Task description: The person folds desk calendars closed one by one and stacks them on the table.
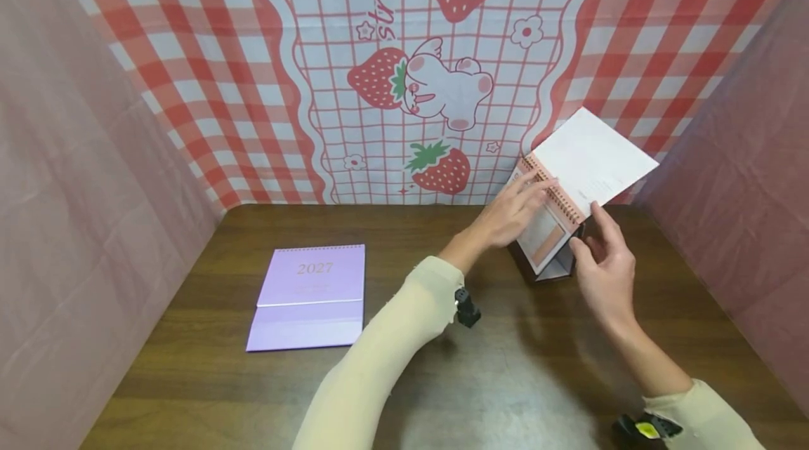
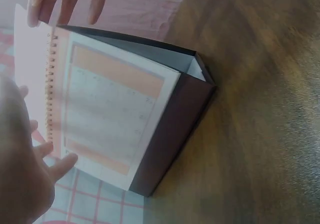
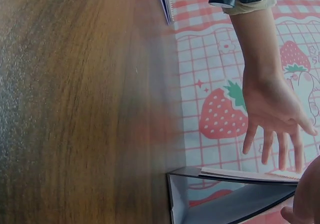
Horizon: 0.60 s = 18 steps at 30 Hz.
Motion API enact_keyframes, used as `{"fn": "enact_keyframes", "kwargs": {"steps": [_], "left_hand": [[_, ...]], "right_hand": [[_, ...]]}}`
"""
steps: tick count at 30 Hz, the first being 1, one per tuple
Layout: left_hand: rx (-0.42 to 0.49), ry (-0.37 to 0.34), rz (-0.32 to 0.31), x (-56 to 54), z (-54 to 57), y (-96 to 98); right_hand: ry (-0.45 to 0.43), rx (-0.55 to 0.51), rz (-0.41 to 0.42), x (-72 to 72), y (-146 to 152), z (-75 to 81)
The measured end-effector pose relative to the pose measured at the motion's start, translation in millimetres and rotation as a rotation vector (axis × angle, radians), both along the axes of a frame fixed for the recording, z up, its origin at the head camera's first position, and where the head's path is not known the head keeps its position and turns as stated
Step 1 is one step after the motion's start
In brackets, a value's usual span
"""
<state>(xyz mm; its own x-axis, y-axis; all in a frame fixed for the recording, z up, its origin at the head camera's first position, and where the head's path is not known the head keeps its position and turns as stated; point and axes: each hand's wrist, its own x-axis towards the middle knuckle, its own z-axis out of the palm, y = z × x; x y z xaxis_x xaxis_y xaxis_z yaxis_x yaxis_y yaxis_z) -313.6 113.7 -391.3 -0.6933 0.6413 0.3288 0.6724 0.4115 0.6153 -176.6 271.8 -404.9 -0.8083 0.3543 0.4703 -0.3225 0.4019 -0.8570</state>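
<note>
A desk calendar (image 1: 545, 243) with a dark stand and copper spiral binding stands tilted at the back right of the table. Above its binding slants a raised white page (image 1: 594, 159), while a printed grid page lies against the stand below. My left hand (image 1: 513, 217) reaches over the front of the calendar, fingers extended across the spiral. At the right side is my right hand (image 1: 605, 274), its index fingertip at the raised page's lower edge and its thumb apart, beside the stand. In the left wrist view, several right-hand fingers (image 2: 70, 3) extend beside the page's edge.
On the left of the wooden table (image 1: 189, 380) lies a purple 2027 desk calendar (image 1: 310, 295). A strawberry-print cloth (image 1: 404, 155) hangs behind the table, close to the tilted calendar. Pink cloth walls (image 1: 733, 197) flank both sides.
</note>
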Motion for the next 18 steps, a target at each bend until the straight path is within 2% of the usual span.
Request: {"fn": "enact_keyframes", "kwargs": {"steps": [7, 14, 18], "left_hand": [[0.179, 0.022, -0.036, -9.2, 8.6, -13.0], [0.282, -0.017, 0.006, -11.9, 11.8, -26.2], [0.332, 0.02, 0.053, -14.7, 12.9, -32.8]], "right_hand": [[0.026, 0.037, 0.003, 1.5, -4.9, -0.3], [0.056, 0.068, 0.03, 2.3, -7.4, -2.6], [0.088, 0.089, 0.039, 2.5, -8.9, -5.2]]}}
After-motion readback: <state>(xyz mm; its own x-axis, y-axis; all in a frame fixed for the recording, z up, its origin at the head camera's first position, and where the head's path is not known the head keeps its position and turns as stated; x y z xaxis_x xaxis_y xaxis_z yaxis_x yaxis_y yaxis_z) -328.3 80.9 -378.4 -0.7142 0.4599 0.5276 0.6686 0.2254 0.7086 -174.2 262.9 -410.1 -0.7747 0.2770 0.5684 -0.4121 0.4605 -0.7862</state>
